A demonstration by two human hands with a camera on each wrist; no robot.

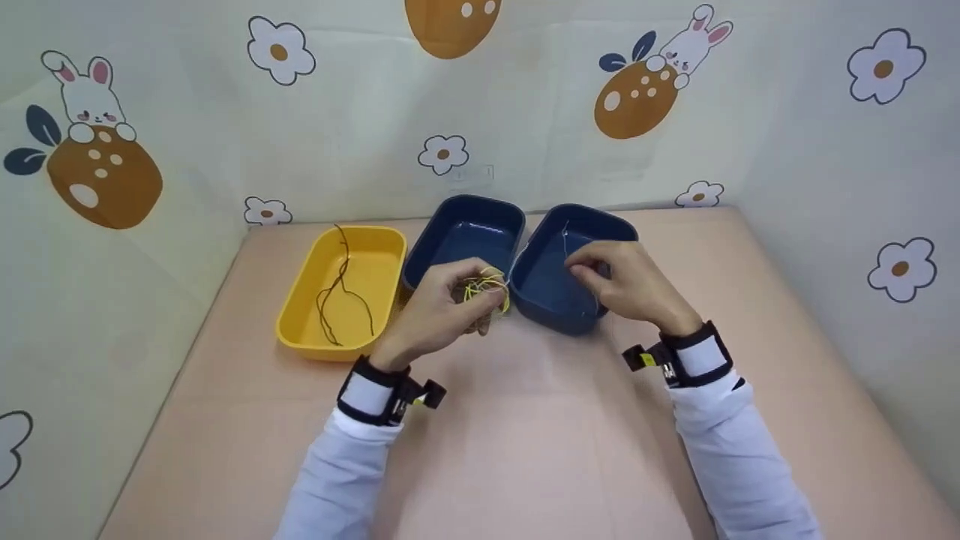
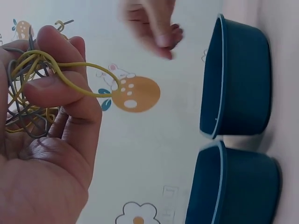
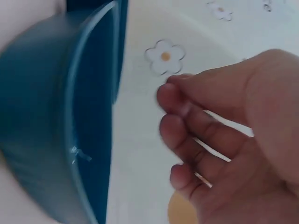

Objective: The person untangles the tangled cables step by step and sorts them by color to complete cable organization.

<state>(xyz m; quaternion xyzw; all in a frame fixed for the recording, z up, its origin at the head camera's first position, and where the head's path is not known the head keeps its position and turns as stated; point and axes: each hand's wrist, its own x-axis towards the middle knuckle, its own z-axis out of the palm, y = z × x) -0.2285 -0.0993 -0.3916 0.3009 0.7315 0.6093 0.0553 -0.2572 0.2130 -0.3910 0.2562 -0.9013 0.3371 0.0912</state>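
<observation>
Nearest the lens: pale sleeves (image 1: 337, 480), a black-edged wristband (image 1: 370, 391) at each cuff, forearms stretched across the pink-covered desk (image 1: 525, 435) toward its far edge. Left hand (image 1: 431, 315) grips a tangle of yellow and grey strands (image 1: 487, 285), thumb over it, a yellow loop (image 2: 71, 84) sticking out past the fingers. In the head view the bundle overlaps the near right corner of the middle blue tray (image 1: 480, 210). Right hand (image 1: 630, 281) is at the right blue tray (image 1: 555, 313), thumb and forefinger tips drawn together; cannot tell whether they hold anything.

Trays stand along the desk's far edge. Yellow tray (image 1: 379, 262), toward the far left corner, bears dark strands (image 1: 343, 274), one end up at the far rim. Thin pale strand (image 1: 565, 241) shows at the right blue tray, by the right fingertips.

Progress, as judged: partway. Dark strands set apart in yellow, a pale one in or at the right blue tray; the tangle not yet parted.

Poorly seen: strand count in the tangle; whether the pale strand lies loose or hangs from the fingers; glints in the middle blue tray, perhaps only reflections. Right hand blurred in the left wrist view. Desk's near edge cut off.
</observation>
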